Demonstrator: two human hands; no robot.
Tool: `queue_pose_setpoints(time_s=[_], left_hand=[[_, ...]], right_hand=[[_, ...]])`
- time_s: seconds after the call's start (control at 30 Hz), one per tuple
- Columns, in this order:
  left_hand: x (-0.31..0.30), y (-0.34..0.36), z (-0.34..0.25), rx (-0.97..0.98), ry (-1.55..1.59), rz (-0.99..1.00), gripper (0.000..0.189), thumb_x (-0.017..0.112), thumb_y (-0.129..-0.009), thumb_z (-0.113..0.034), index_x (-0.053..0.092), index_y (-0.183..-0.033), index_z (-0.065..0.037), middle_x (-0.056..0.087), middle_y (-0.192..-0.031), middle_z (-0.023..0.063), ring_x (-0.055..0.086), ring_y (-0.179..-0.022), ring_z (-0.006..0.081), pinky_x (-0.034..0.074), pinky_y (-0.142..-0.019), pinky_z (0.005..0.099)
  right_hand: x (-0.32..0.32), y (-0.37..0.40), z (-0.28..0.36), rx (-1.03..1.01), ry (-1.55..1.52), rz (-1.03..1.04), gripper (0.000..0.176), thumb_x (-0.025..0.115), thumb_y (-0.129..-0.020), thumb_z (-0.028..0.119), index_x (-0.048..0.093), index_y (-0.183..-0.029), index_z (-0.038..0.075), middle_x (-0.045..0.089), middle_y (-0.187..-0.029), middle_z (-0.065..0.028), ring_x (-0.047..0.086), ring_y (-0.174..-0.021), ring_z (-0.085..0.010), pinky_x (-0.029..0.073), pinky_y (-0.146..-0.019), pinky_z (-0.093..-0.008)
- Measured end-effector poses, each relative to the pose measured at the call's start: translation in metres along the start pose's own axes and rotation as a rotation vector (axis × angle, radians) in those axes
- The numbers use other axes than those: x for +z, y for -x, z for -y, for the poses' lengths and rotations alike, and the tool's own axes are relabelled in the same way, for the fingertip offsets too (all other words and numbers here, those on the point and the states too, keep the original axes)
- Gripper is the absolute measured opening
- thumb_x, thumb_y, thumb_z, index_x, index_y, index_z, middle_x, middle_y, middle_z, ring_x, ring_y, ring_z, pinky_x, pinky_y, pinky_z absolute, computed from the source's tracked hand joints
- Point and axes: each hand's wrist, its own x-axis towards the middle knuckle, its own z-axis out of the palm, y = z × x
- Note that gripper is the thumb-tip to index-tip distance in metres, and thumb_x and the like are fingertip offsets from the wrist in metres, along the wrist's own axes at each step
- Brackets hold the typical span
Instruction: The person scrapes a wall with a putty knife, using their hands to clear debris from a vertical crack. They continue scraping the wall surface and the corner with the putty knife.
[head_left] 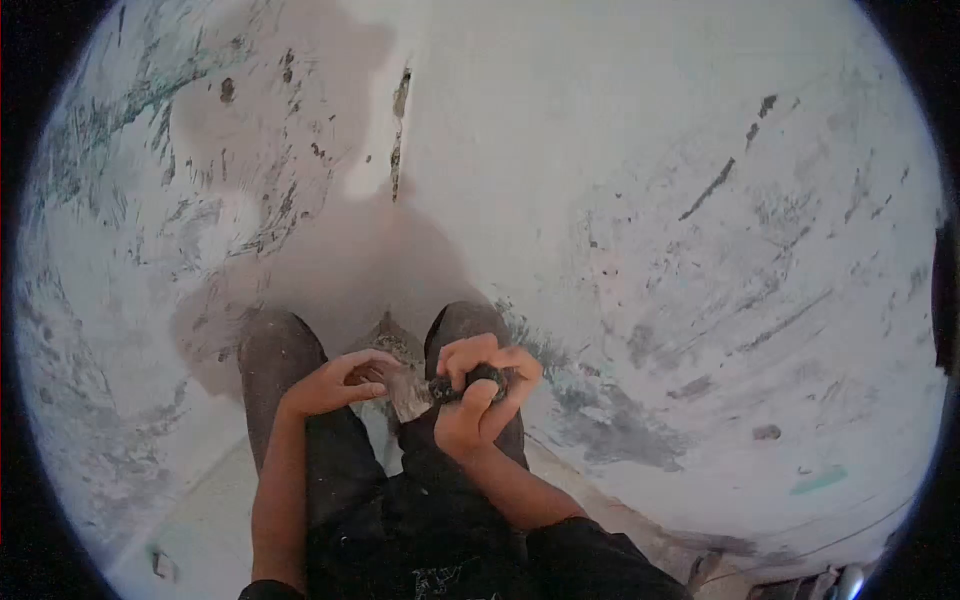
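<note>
My right hand [485,395] is wrapped around the dark handle of a putty knife [408,392], in front of my knees. The flat, smeared blade points left from the fist. My left hand [350,382] is beside the blade, its fingers loosely curved with a gap between thumb and forefinger. Its fingertips are right at the blade's upper left edge. Both hands are held above my lap, over dark trousers [277,365].
Ahead is a whitish plastered wall [510,150] with grey smears and dark gouges. A long crack [399,135] runs down it. Rubble-like material [392,338] shows between my knees. A small block [162,565] lies at lower left; metallic items [828,582] sit at lower right.
</note>
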Motion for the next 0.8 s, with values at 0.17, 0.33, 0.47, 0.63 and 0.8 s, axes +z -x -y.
queue_pose_setpoints(time_s=[0.17, 0.33, 0.47, 0.63, 0.8], left_hand=[[0.001, 0.0, -0.01, -0.001, 0.011, -0.236, 0.043, 0.072, -0.086, -0.018, 0.054, -0.123, -0.004, 0.062, -0.096, 0.0022, 0.059, -0.088, 0.0126, 0.049, -0.077, 0.0291], [-0.006, -0.009, 0.001, 0.244, 0.424, -0.548, 0.045, 0.074, -0.083, -0.009, 0.053, -0.122, -0.004, 0.062, -0.085, 0.0017, 0.06, -0.077, 0.0094, 0.048, -0.067, 0.0235], [-0.008, -0.007, 0.002, 0.227, 0.438, -0.517, 0.047, 0.073, -0.082, -0.009, 0.05, -0.122, -0.003, 0.06, -0.085, 0.0004, 0.06, -0.079, 0.0103, 0.049, -0.069, 0.0258], [0.006, -0.011, 0.007, 0.211, 0.337, -0.293, 0.04, 0.075, -0.083, -0.012, 0.052, -0.115, -0.005, 0.064, -0.084, 0.0023, 0.063, -0.078, 0.0116, 0.051, -0.07, 0.0266], [0.014, -0.013, 0.009, 0.311, 0.498, -0.268, 0.035, 0.075, -0.083, -0.012, 0.054, -0.11, -0.005, 0.065, -0.086, 0.003, 0.063, -0.078, 0.0121, 0.051, -0.07, 0.0267]], right_hand=[[-0.006, 0.01, 0.0, 0.118, -0.06, -0.178, 0.027, 0.044, -0.101, 0.027, 0.043, -0.111, 0.001, 0.05, -0.081, -0.0099, 0.048, -0.073, -0.0178, 0.045, -0.069, -0.0359], [-0.047, 0.031, 0.014, 0.296, 0.181, 0.078, 0.021, 0.052, -0.099, 0.015, 0.056, -0.112, 0.0, 0.058, -0.093, -0.0124, 0.057, -0.081, -0.0163, 0.048, -0.071, -0.0337], [-0.079, 0.066, 0.033, 1.032, -0.159, 0.159, 0.03, 0.055, -0.096, 0.009, 0.054, -0.125, 0.002, 0.06, -0.075, -0.0054, 0.054, -0.06, -0.0113, 0.047, -0.055, -0.0265], [-0.086, 0.077, 0.046, 1.2, -0.27, 0.503, 0.05, 0.056, -0.096, 0.011, 0.038, -0.143, 0.003, 0.057, -0.099, -0.0056, 0.049, -0.059, -0.0078, 0.042, -0.05, -0.0234], [-0.073, 0.071, 0.045, 1.337, -0.576, 0.504, 0.065, 0.053, -0.097, 0.017, 0.019, -0.152, 0.008, 0.049, -0.088, -0.0013, 0.042, -0.056, -0.0068, 0.036, -0.043, -0.022]])
